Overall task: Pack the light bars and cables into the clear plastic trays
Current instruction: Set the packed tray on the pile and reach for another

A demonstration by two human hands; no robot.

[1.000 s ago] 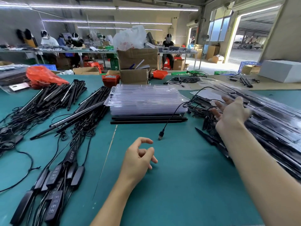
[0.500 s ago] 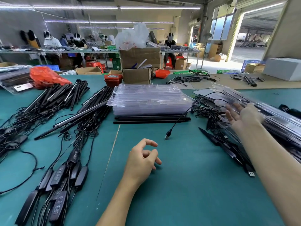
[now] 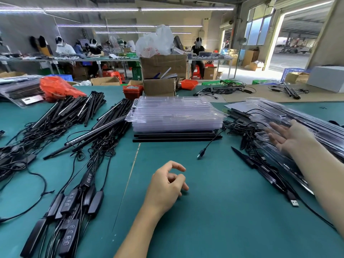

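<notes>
A stack of empty clear plastic trays [image 3: 175, 116] sits mid-table on two black light bars [image 3: 176, 137]. Loose black light bars [image 3: 78, 108] with tangled cables and inline controllers [image 3: 74, 207] lie in heaps on the left. On the right lies a slanted pile of packed clear trays [image 3: 305, 118] with bars and cables [image 3: 256, 161] spilling out beside it. My right hand [image 3: 290, 138] hovers at that pile with fingers spread straight, holding nothing. My left hand [image 3: 167, 185] rests over the green mat [image 3: 214, 211], fingers loosely curled and empty. A USB plug [image 3: 201, 153] lies ahead of it.
Cardboard boxes [image 3: 162, 71] with a white plastic bag, red bins [image 3: 133, 91] and an orange bag [image 3: 57, 88] stand along the table's far edge. A white box [image 3: 327, 78] sits far right. Several people work at benches behind.
My right hand has shifted right and slightly lower along the packed tray pile, palm turning more open. My left hand has stayed almost where it was, fingers still loosely curled.
</notes>
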